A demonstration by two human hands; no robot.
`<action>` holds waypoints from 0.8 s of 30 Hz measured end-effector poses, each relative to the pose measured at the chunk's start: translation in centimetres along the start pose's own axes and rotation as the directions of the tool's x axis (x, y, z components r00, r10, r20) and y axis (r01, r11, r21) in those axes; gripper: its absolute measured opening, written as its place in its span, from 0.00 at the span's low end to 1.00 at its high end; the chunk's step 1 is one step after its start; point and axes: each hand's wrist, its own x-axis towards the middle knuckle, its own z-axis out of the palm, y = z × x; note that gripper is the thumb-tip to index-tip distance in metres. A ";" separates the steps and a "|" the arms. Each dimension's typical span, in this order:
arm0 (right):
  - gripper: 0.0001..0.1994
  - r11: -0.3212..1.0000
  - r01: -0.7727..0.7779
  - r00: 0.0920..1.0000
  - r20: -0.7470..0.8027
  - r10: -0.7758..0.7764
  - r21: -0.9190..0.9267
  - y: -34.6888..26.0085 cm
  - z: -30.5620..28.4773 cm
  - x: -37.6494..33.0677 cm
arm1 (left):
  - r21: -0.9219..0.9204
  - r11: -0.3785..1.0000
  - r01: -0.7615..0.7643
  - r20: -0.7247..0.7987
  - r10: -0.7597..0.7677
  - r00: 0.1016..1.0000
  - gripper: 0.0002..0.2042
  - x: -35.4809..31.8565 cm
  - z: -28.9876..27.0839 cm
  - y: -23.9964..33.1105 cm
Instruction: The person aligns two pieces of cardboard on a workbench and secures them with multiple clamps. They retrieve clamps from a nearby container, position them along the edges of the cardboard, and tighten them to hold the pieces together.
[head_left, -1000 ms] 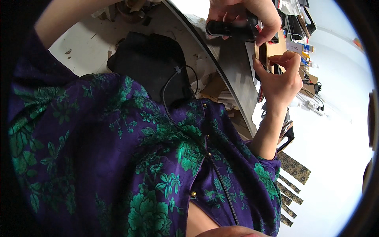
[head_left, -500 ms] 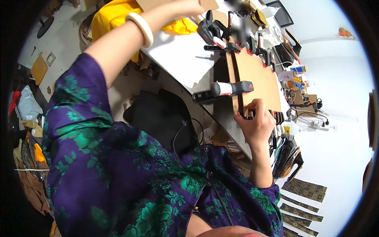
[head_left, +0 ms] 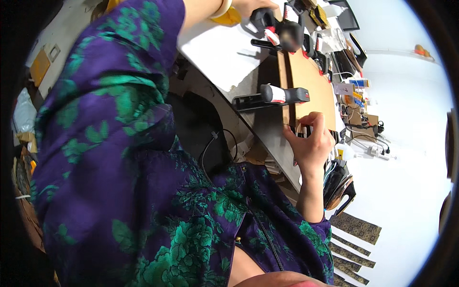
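At the top edge my left hand, wearing a pale bangle, has its fingers closed over a black spring clamp; part of the hand is cut off. My right hand is bent at the near end of a flat tan board, its thumb and fingers pinching the board's edge strip. A dark piece shows between those fingers, too covered to name. Between the two hands, another black clamp with a white-wrapped handle grips the board's left edge. Several more clamps line the far edge.
The board lies on a white-topped table with a dark grey section. A black chair stands under its near edge. Cables and small boxes crowd the wall side. Patterned strips hang on the white wall.
My left hand has moved right onto the black clamp, and my left sleeve has swung up and across. My right hand remains at the board's near end. The view has shifted slightly.
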 end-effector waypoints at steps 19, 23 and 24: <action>0.23 0.999 0.023 0.998 -0.053 -0.021 0.035 -0.2 0.0 1.4 | -0.523 0.761 0.384 0.454 -0.132 0.881 0.21 -10.8 -2.4 11.3; 0.24 1.000 0.001 0.999 -0.036 -0.001 0.016 0.0 -0.1 1.4 | -0.547 0.581 0.603 0.594 -0.237 0.768 0.15 -9.1 -1.2 13.2; 0.24 1.000 0.000 1.000 -0.030 0.000 -0.005 -0.2 -0.3 1.2 | -0.571 0.552 0.608 0.595 -0.232 0.770 0.15 -8.5 -1.0 13.3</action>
